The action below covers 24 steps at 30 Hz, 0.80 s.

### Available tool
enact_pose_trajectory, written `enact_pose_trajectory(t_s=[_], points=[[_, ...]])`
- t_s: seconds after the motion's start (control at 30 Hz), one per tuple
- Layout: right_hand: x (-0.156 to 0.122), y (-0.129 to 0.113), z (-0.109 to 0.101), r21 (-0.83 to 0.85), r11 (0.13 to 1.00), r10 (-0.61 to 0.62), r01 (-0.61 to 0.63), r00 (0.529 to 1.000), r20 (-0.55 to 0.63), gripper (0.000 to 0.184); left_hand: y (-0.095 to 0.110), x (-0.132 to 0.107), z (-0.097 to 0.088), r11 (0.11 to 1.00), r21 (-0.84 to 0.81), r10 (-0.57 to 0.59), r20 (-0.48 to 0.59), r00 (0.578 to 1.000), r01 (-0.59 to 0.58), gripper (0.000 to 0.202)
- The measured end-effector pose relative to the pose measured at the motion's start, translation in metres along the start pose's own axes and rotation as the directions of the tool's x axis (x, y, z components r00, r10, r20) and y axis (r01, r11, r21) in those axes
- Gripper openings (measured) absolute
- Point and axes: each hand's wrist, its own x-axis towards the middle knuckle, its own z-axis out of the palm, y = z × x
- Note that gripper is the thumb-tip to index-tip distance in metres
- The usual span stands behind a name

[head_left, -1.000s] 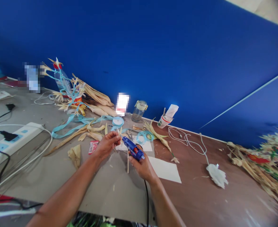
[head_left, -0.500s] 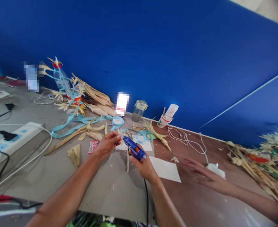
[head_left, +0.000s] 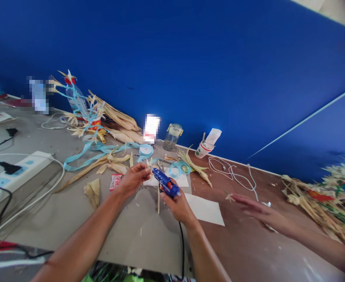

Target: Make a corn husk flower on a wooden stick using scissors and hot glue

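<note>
My right hand point(head_left: 176, 205) is wrapped round a blue hot glue gun point(head_left: 165, 182), its nozzle pointing up and left. My left hand point(head_left: 135, 178) pinches a small pale corn husk piece point(head_left: 149, 162) right at the nozzle; how far the tip touches it is too small to tell. Beneath both hands lie white paper point(head_left: 185, 180) and a thin stick point(head_left: 158, 201). Close behind are a roll of light blue ribbon point(head_left: 146, 150) and a loose blue ribbon coil point(head_left: 180, 169). A small red packet point(head_left: 115, 182) rests beside my left wrist.
Another person's hand point(head_left: 256, 209) reaches in from the right, a small husk flower point(head_left: 229, 197) at its fingertips. Corn husks point(head_left: 118, 117), a glass jar point(head_left: 172, 137) and a paper cup point(head_left: 204, 150) stand along the blue wall. A power strip point(head_left: 22, 172) with cords lies left.
The other person's hand has shifted, and the small husk flower has moved from the table beside the husks to that hand's fingertips. My own hands have barely moved.
</note>
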Motion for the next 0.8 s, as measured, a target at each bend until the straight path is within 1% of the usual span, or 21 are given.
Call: enact_pose_trajectory(t_s=[0.13, 0.27, 0.4, 0.7, 0.8], points=[[0.000, 0.003, 0.000, -0.013, 1.000, 0.010, -0.010, 1.000, 0.016, 0.026, 0.001, 0.000, 0.000, 1.000, -0.006, 0.004, -0.012, 1.000, -0.004, 0.029], [0.001, 0.013, -0.001, -0.004, 1.000, 0.027, -0.027, 1.000, -0.003, 0.027, 0.000, 0.001, -0.002, 1.000, 0.013, 0.024, 0.013, 1.000, -0.024, 0.027], [0.002, 0.019, -0.002, 0.016, 1.000, 0.009, -0.009, 1.000, 0.003, 0.028, -0.002, 0.001, -0.002, 1.000, 0.017, 0.021, 0.016, 1.000, -0.021, 0.027], [0.001, 0.015, -0.003, 0.000, 0.999, 0.038, -0.038, 0.999, 0.003, 0.030, -0.004, 0.004, -0.006, 1.000, 0.016, 0.027, 0.007, 1.000, -0.027, 0.027], [0.000, 0.011, -0.002, 0.009, 0.999, 0.035, -0.034, 0.999, -0.015, 0.032, -0.003, 0.003, -0.005, 1.000, 0.006, 0.028, 0.009, 1.000, -0.028, 0.027]])
